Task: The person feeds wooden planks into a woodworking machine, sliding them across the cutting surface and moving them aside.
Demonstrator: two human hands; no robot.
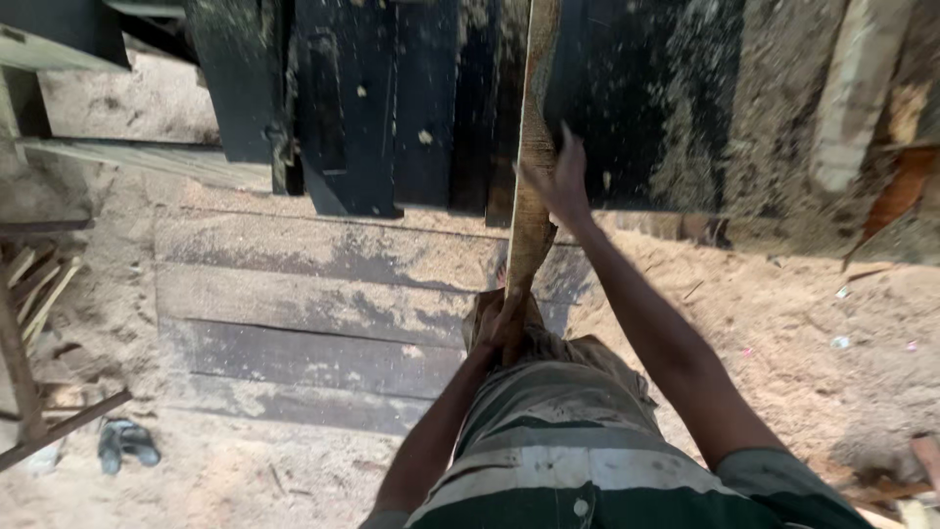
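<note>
Person stands on sawdust-covered floor planks (323, 323), holding a long rough plank (534, 186) on edge, running away from the body toward a dark machine bed (392, 108). Right hand (560, 184) is clamped on the plank's upper edge further out; left hand (504, 328) grips its near end by the waist, fingers wrapped. Plank reads roughly vertical in view, far end passing out of frame at top. To do it well, judging from this: keep the plank straight on edge, right hand steering, left hand pushing from behind, feet planted on the planks. Sandals (125, 443) lie well apart at left.
</note>
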